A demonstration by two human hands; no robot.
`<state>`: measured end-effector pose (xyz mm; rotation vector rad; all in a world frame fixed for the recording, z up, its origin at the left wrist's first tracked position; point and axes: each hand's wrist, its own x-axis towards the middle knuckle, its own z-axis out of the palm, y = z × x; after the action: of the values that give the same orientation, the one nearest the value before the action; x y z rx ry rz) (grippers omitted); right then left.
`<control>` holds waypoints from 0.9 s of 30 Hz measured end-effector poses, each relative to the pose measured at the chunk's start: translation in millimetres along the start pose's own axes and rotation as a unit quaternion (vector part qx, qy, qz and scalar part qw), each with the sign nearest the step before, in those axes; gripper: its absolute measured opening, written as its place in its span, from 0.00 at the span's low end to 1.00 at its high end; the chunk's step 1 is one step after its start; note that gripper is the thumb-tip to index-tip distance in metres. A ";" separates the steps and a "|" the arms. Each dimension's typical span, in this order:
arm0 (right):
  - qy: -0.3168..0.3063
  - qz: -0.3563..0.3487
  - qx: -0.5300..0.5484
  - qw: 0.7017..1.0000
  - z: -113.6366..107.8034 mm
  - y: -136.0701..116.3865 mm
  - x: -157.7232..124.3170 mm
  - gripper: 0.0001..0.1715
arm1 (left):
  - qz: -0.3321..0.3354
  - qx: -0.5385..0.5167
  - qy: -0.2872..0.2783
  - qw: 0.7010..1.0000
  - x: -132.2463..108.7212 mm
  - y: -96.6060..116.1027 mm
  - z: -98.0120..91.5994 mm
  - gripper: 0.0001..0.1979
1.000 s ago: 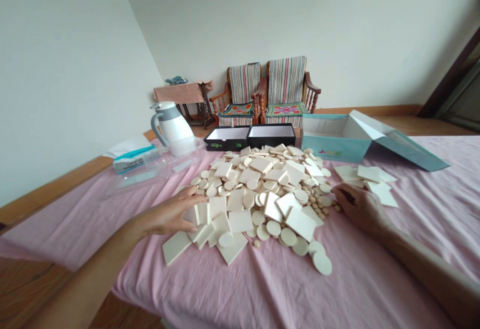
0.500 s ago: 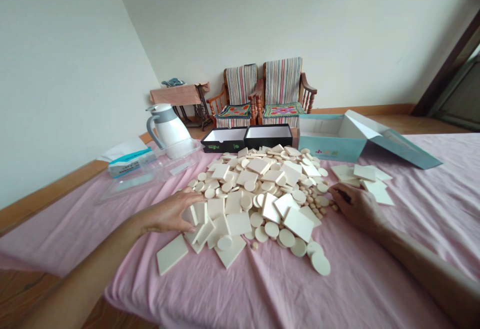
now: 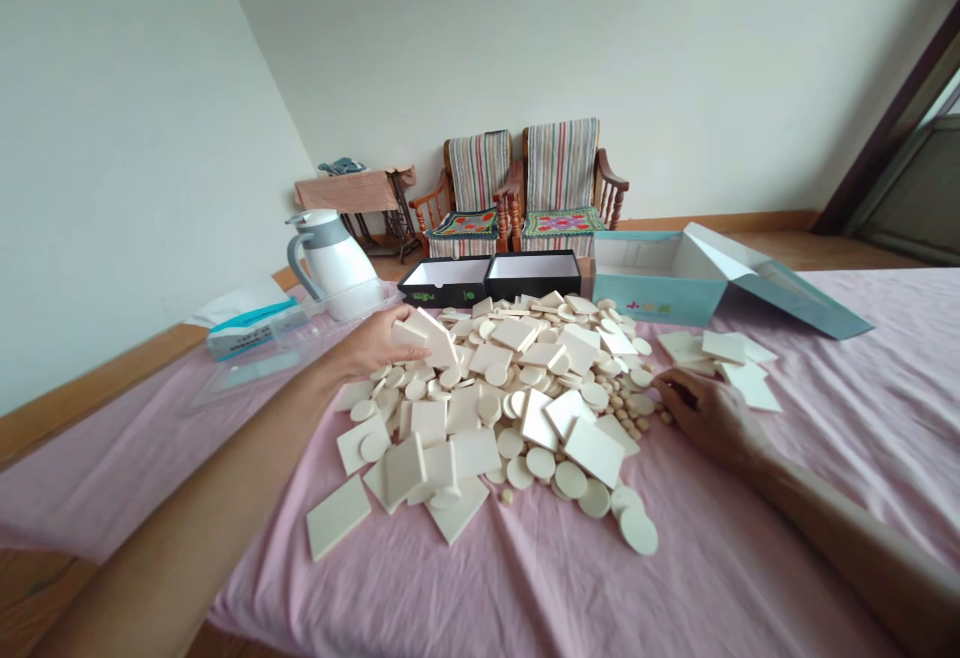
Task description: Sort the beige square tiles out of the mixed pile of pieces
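Heaped in a loose, overlapping pile on a creased pink cloth (image 3: 480, 588): cream square tiles (image 3: 595, 452) and flat round discs (image 3: 571, 480), matt and smooth, all one pale colour. Tiny round pellets (image 3: 630, 418) scattered along the pile's right side. Most pieces lying flat, some tilted against neighbours, one tile (image 3: 405, 468) propped steeply at the near left. Two stray discs (image 3: 638, 531) at the near right edge; a small group of square tiles (image 3: 720, 353) flat on the cloth, just beyond the pile's right side.
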<state>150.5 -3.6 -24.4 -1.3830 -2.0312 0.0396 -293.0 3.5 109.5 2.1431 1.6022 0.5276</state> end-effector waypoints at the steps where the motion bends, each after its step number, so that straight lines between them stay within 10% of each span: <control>1: 0.000 0.002 -0.002 1.000 0.2 0.3 -0.1 0.14 | 0.007 0.005 0.032 0.999 4.5 -0.7 3.9 0.33; 4: -0.003 0.007 0.000 1.000 0.2 -0.2 -0.2 0.15 | 0.021 0.046 0.068 0.996 -2.3 -3.1 11.8 0.32; 8: -0.008 0.010 0.003 1.000 0.0 -1.9 -0.5 0.15 | 0.010 0.109 -0.033 0.993 -52.3 -2.0 12.6 0.30; 16: 0.028 0.017 0.011 0.999 -6.1 -8.3 5.1 0.14 | -0.051 0.238 -0.026 0.970 -138.0 -9.3 46.2 0.57; 27: -0.180 -0.273 0.131 0.936 -8.4 -175.3 3.2 0.11 | -0.010 0.221 -0.040 0.974 -131.3 -15.1 51.7 0.35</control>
<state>11.4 -80.5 50.2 -0.6457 -2.5402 0.3269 -313.0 -124.0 50.6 2.4175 1.8267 0.0741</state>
